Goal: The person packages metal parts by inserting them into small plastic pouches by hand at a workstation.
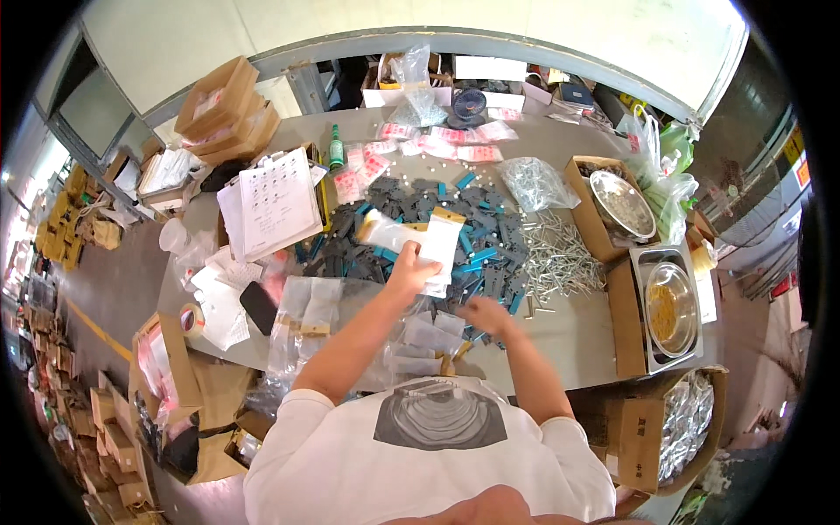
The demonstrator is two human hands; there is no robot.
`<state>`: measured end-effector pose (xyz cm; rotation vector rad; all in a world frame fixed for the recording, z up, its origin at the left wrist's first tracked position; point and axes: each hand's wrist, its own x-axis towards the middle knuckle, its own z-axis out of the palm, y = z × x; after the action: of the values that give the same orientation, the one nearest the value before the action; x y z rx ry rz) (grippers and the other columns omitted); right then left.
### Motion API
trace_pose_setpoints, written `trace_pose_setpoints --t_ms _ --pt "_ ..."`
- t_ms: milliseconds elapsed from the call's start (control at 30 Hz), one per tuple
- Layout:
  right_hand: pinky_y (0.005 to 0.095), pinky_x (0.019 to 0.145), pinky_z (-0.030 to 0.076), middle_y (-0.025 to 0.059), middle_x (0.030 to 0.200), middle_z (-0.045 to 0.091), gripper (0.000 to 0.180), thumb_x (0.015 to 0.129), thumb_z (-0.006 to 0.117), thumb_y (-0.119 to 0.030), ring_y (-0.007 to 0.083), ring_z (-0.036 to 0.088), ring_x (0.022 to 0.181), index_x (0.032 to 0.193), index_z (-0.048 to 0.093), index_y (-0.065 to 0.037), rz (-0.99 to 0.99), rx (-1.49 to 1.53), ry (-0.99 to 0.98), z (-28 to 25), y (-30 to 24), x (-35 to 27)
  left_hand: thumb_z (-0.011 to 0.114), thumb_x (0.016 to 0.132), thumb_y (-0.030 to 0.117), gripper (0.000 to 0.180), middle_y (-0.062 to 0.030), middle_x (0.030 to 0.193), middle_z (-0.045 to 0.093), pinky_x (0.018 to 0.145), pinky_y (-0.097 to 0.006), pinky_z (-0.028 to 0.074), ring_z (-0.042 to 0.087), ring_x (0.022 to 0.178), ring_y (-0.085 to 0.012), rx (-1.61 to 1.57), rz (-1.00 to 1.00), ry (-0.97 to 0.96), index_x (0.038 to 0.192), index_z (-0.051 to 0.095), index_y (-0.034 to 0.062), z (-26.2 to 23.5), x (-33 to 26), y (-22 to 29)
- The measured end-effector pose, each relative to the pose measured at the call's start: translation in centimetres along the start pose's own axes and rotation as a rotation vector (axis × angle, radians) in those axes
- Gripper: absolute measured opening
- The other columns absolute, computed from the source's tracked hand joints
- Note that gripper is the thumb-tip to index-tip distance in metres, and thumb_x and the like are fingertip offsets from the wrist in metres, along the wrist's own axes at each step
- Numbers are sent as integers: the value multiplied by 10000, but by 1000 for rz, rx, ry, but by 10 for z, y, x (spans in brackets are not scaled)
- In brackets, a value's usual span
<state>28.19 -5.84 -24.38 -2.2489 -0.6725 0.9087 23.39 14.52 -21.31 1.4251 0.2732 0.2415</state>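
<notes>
My left hand [409,273] is closed on a small stack of white packets [440,249] with a yellow-brown strip along the top. A clear plastic bag [392,234] sticks out to the left of it, above the pile. Nearer me on the right, my right hand [487,316] hovers at the front of the pile, its fingers smeared by motion. Below both hands spreads a heap of dark grey and blue plastic parts [398,201]. Flat clear bags [429,337] lie at the table's near edge, between my forearms.
Loose screws [560,262] and a bag of screws [535,184] lie right of the heap. Steel bowls [672,306] stand at the table's right edge. Red-printed packets [455,140], a green bottle [336,147] and a clipboard [278,203] sit farther back. A black phone [258,307] lies left.
</notes>
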Motion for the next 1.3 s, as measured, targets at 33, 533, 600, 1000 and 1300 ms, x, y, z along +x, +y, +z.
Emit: trace_pose_setpoints --t_ms 33,533,600,1000,1300 --pt "396 695 461 127 812 647 361 768 601 -411 311 611 771 808 624 -53 5 -215 -98 11 0 -14 630 774 98 354 -109 959 550 702 -316 484 590 825 -181 0 -6 10 1033 419 -19 -6 -5 -1" --pt "331 602 460 138 726 592 165 775 608 -83 280 596 664 853 486 -4 -287 290 417 17 -10 -61 641 766 322 452 -192 493 445 461 -407 340 415 418 -292 773 442 109 539 487 -38 3 -35 -21" --pt "309 599 456 107 727 594 136 799 597 -71 206 591 655 851 487 -12 -320 325 351 11 -12 -63 635 762 238 298 -202 554 486 459 -406 340 457 440 -298 726 356 112 654 521 -16 6 -41 -15" --pt "231 575 421 20 753 576 143 831 583 -61 65 497 652 960 578 1 -278 477 202 -6 -20 -61 538 803 142 170 -182 829 628 649 -383 486 604 724 -350 749 629 -297 916 617 41 4 -51 -5" --pt "240 588 426 24 728 588 161 824 601 -111 81 525 654 930 592 10 -291 590 235 -6 -39 -54 557 787 260 236 -165 673 585 555 -449 431 567 629 -357 885 440 -458 700 595 44 21 -61 17"
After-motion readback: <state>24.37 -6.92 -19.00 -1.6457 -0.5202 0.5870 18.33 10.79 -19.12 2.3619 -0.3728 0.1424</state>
